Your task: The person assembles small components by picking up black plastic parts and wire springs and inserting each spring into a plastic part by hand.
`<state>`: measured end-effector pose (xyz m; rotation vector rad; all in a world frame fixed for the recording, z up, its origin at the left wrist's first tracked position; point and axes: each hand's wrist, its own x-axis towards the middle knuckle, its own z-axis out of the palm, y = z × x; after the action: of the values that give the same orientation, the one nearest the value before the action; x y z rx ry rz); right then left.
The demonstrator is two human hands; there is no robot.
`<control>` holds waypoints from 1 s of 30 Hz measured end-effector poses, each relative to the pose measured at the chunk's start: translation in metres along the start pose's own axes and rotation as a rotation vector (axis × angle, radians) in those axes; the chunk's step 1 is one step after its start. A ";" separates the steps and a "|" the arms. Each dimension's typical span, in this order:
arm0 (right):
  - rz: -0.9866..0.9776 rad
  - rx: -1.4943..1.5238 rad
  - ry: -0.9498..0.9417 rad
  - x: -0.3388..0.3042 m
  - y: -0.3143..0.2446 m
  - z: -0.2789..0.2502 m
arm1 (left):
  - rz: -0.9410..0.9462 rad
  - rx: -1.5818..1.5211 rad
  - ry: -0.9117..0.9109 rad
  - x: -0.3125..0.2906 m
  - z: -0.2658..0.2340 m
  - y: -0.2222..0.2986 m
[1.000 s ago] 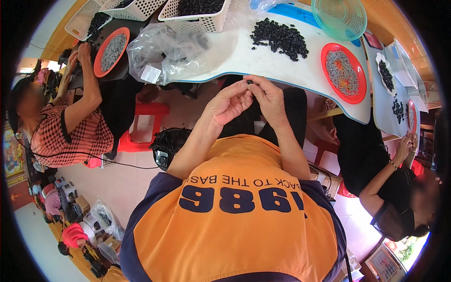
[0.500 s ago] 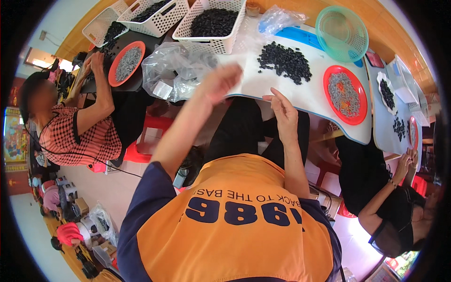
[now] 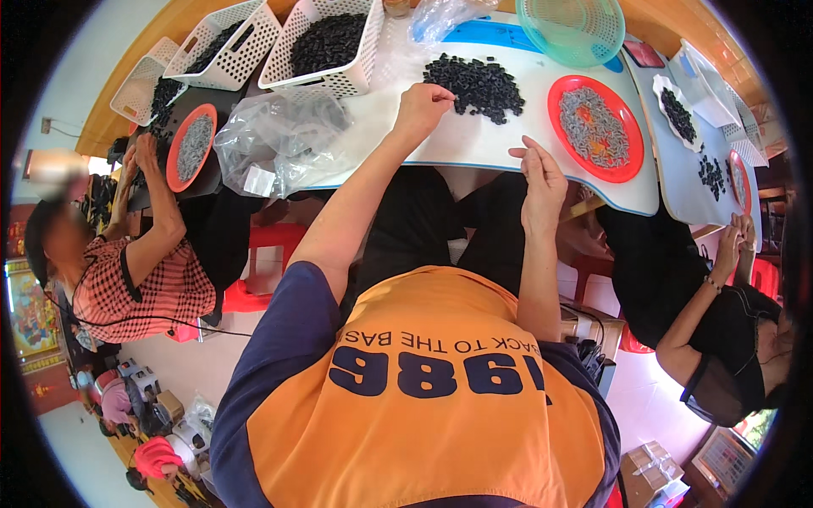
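My left hand (image 3: 421,112) reaches over the white table to the left edge of a pile of small black pieces (image 3: 484,86). Its thumb and fingertips are pinched together. Whatever they hold, if anything, is too small to make out. By the table's front edge is my right hand (image 3: 543,184), raised, with thumb and forefinger stretched out and a gap between them; the other fingers are partly bent. I see nothing held in it. Near that hand, to its right, lies a red plate (image 3: 628,172) of small grey screw-like parts (image 3: 593,131).
White baskets (image 3: 360,78) of black pieces stand at the back left, with a crumpled clear plastic bag (image 3: 279,135) before them. A green colander (image 3: 572,34) sits at the back. People work at both sides, one in a checked shirt (image 3: 148,288) on the left.
My left hand has moved right and forward, from above the table's front edge to the black pile, and its fingers have closed. My right hand has shifted slightly right. The view has shifted.
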<state>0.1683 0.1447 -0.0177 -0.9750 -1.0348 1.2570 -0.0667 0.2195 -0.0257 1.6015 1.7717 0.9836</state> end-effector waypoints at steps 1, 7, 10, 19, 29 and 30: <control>-0.004 -0.004 0.020 0.000 -0.002 -0.003 | 0.040 0.040 -0.006 0.002 0.004 -0.002; -0.006 0.018 0.065 0.007 -0.003 -0.011 | 0.208 0.283 0.026 0.008 0.004 -0.019; -0.015 0.022 0.058 0.008 -0.002 -0.014 | 0.271 0.335 0.012 0.014 0.007 -0.022; -0.020 0.003 0.086 0.011 0.000 -0.023 | 0.202 0.262 -0.074 0.004 -0.005 -0.012; -0.038 -0.028 0.065 0.009 0.001 -0.023 | 0.238 0.322 0.055 0.016 0.007 -0.013; -0.043 -0.035 0.066 0.008 -0.001 -0.026 | 0.247 0.354 0.042 0.019 0.013 -0.012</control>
<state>0.1936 0.1527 -0.0231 -1.0100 -1.0238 1.1676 -0.0664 0.2395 -0.0417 2.0734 1.8878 0.8481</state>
